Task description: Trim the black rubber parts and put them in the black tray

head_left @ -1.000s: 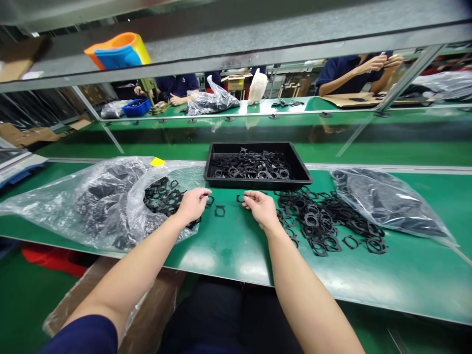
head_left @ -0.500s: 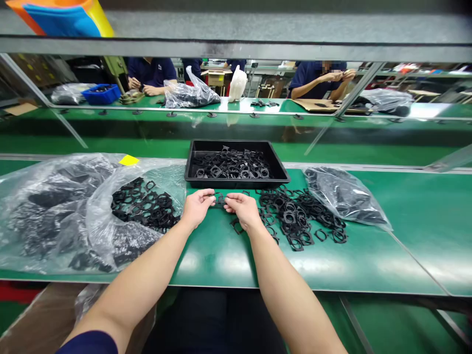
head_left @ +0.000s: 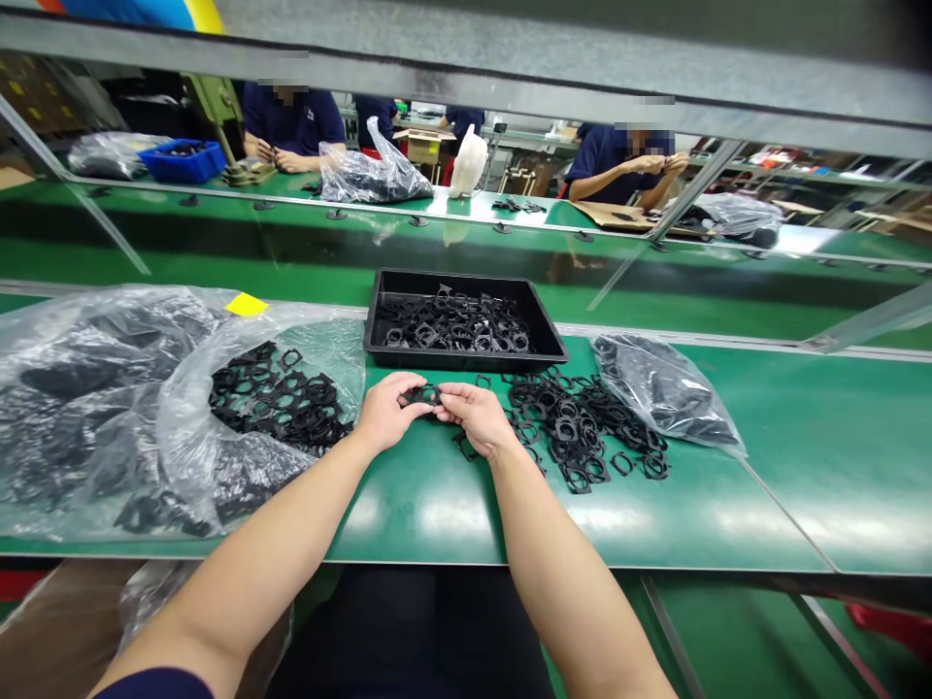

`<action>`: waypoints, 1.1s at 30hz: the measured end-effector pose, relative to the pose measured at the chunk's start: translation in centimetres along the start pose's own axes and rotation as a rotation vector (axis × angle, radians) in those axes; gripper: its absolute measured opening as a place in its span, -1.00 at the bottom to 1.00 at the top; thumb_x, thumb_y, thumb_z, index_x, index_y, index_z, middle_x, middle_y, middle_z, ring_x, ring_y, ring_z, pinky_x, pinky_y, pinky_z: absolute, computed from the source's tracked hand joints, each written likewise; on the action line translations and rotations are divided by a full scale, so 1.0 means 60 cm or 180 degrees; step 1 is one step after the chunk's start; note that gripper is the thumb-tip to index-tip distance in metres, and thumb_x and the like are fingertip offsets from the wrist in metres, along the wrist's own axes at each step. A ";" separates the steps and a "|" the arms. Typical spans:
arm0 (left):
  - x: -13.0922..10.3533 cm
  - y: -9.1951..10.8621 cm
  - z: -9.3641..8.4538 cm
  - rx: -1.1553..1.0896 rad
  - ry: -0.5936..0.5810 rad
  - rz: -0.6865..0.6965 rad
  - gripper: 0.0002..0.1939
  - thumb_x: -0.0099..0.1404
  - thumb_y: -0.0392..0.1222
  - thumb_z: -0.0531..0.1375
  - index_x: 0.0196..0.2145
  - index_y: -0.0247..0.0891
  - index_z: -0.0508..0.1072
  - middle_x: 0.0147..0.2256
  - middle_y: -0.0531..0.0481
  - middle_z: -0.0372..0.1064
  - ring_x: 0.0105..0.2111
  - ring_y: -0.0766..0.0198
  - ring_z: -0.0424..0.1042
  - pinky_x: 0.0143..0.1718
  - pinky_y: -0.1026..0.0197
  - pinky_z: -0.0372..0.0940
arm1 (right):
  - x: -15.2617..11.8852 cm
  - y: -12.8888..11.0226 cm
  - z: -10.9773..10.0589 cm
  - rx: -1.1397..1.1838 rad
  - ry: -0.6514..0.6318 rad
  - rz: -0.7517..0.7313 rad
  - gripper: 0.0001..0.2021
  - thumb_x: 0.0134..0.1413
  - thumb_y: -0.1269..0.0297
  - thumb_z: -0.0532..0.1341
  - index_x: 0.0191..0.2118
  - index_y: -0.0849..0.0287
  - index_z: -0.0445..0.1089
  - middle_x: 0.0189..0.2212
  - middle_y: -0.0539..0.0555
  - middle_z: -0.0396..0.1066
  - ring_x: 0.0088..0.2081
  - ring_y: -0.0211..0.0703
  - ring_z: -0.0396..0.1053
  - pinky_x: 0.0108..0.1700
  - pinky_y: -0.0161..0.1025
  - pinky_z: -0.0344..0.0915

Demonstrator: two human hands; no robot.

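Between my two hands is a small black ring-shaped plastic part [head_left: 423,394], held just above the green table in front of the tray. My left hand [head_left: 389,413] pinches its left side with thumb and fingers. My right hand [head_left: 477,416] has its fingertips closed on the right side; they hide part of it. Behind my hands stands a black tray [head_left: 466,365] with many similar black parts in it. A loose pile of black ring parts [head_left: 572,427] lies to the right of my right hand.
An open clear plastic bag [head_left: 182,388] of black parts covers the table's left side. A closed bag of dark parts [head_left: 662,388] lies at the right. Overhead runs a grey shelf [head_left: 466,58]. Co-workers sit at the bench beyond, near a blue bin [head_left: 182,163].
The black part has turned, so its ring opening now faces me more, and my fingers have shifted along it. The whole view has tilted slightly.
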State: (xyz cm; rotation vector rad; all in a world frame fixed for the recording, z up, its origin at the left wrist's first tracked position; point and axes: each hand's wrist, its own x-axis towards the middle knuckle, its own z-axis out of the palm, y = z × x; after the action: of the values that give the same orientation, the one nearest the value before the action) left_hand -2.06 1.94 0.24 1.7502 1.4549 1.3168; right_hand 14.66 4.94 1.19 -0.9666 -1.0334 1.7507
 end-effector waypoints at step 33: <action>-0.004 0.012 -0.002 0.0255 0.0218 0.0344 -0.69 0.04 -0.07 0.32 -0.23 -0.17 0.51 -0.18 -0.07 0.46 -0.11 0.14 0.38 0.01 0.03 0.23 | -0.007 -0.002 0.008 0.0213 0.0004 -0.0089 -0.55 -0.40 0.28 0.46 -0.25 0.20 0.40 -0.45 0.01 0.48 -0.50 -0.30 0.37 -0.44 -0.37 0.28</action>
State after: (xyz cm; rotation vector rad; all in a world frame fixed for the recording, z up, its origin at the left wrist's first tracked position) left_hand -1.87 1.49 0.82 1.8755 1.4871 1.4037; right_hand 14.42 4.48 1.53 -0.9073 -0.9769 1.7504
